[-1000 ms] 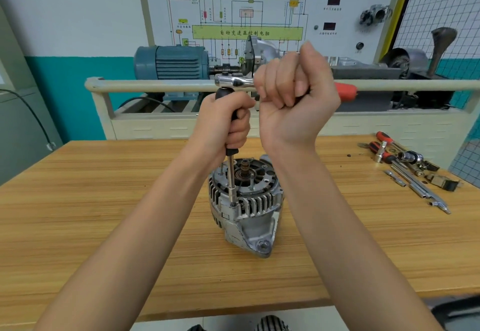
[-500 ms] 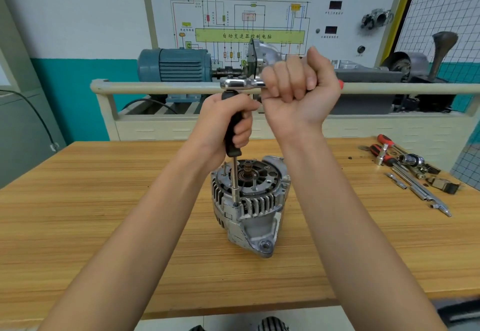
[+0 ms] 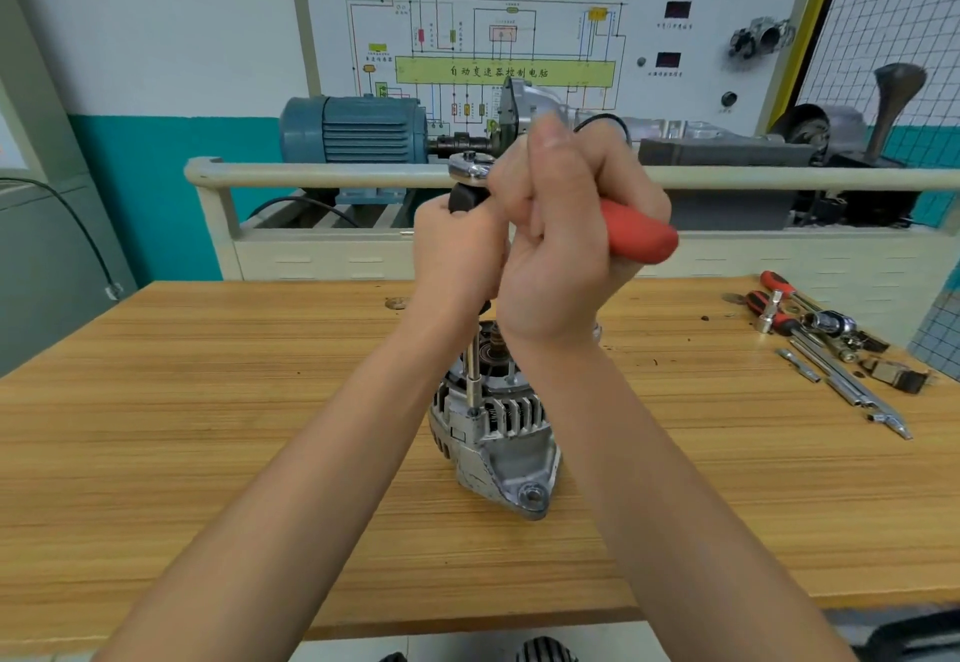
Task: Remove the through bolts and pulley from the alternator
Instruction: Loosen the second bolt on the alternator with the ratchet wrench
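A silver alternator (image 3: 493, 427) stands on the wooden workbench (image 3: 208, 427), its vented end up. A long extension bar (image 3: 473, 375) runs straight down from a ratchet head (image 3: 469, 168) onto a through bolt at the alternator's upper rim. My left hand (image 3: 457, 250) grips the black handle part of the bar, just under the ratchet head. My right hand (image 3: 566, 240) grips the ratchet's red handle (image 3: 641, 237), which points right and toward me. My forearms hide part of the alternator's top, and I cannot see a pulley.
Loose tools (image 3: 826, 344) lie at the table's right edge: red-handled drivers, sockets, extension bars. Behind the bench runs a cream rail (image 3: 311, 175) with a blue motor (image 3: 358, 128) and a training rig. A wiring board hangs on the wall.
My right hand has swung the ratchet's red handle from pointing right along the rail round toward me. The left hand stays on the bar.
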### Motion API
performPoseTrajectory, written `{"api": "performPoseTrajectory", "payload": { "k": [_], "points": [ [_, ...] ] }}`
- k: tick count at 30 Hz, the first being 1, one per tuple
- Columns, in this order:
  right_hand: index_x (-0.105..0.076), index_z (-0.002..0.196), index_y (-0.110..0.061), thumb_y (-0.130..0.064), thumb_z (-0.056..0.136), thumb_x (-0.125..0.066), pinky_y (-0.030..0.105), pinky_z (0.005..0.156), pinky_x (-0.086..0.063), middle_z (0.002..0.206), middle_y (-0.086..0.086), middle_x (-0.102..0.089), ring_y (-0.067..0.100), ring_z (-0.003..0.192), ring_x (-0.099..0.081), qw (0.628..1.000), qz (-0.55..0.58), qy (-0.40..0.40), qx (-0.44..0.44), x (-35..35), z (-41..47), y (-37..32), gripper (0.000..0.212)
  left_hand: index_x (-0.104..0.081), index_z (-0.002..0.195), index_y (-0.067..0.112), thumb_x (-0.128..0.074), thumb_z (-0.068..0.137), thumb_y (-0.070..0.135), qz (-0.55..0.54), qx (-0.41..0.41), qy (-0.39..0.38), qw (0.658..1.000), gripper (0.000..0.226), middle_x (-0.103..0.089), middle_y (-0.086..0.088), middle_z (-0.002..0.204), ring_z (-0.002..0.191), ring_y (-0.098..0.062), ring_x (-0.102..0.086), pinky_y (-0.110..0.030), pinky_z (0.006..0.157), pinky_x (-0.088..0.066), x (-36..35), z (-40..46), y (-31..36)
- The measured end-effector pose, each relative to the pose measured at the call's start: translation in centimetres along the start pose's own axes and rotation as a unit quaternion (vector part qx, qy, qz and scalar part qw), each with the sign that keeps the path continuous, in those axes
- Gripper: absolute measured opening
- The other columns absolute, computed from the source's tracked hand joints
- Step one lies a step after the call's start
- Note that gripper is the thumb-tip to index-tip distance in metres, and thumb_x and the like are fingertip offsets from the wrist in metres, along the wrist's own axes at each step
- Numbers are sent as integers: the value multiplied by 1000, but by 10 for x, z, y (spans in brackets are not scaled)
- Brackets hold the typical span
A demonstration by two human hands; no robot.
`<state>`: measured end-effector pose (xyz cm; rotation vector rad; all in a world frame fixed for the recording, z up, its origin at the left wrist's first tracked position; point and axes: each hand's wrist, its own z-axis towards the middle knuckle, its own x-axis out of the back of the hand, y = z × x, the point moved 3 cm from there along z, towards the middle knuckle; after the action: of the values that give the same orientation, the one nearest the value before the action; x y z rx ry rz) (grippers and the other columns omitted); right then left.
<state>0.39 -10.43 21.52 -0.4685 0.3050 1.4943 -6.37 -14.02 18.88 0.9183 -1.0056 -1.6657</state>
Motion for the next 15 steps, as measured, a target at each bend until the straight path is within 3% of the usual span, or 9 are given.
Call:
{"api": "performPoseTrajectory", "payload": {
  "k": [3, 6, 8, 11, 13, 15],
  "points": [
    [-44, 56, -26, -6, 80, -52, 31, 49, -25, 53, -8, -41, 11, 45, -31, 1000, 7, -5, -5, 2, 0, -1, 32, -39, 59, 16, -53, 90, 5, -32, -11, -24, 999, 36, -40, 4, 50, 41, -7, -35, -18, 39, -29, 2, 0, -2],
    [-42, 41, -22, -2, 84, -44, 26, 47, -22, 37, -5, -31, 9, 36, -25, 986, 122, -3, -113, 10, 15, 6, 48, -36, 55, 16, -55, 83, -1, -85, 6, -128, 988, 38, -29, 5, 42, 38, -10, -22, -18, 39, -18, 7, 2, -1],
    [-38, 36, -20, -5, 91, -35, 24, 44, -21, 34, -7, -28, 9, 35, -17, 954, 208, 12, -215, 19, 27, 14, 57, -38, 50, 15, -56, 77, 6, -111, 25, -210, 971, 34, -29, 4, 40, 34, -10, -22, -18, 38, -19, 11, 5, 0],
    [-33, 35, -17, -13, 95, -32, 22, 40, -20, 31, -4, -24, 13, 39, -7, 867, 343, 93, -348, 33, 34, 29, 60, -41, 48, 18, -53, 77, 13, -140, 56, -312, 938, 32, -30, 4, 38, 31, -9, -24, -17, 36, -22, 13, 7, 0],
    [-32, 35, -15, -15, 90, -36, 20, 39, -18, 31, -3, -23, 12, 39, -6, 823, 404, 126, -377, 36, 35, 35, 55, -40, 46, 19, -50, 79, 15, -140, 80, -360, 919, 35, -29, 5, 36, 30, -8, -23, -16, 34, -21, 11, 5, -1],
    [-33, 36, -15, -15, 85, -40, 20, 38, -19, 32, -3, -24, 11, 34, -9, 828, 408, 135, -360, 36, 33, 35, 50, -37, 43, 19, -50, 81, 14, -129, 85, -352, 923, 40, -25, 7, 34, 28, -6, -20, -14, 33, -18, 8, 4, -4]
  ]
}}
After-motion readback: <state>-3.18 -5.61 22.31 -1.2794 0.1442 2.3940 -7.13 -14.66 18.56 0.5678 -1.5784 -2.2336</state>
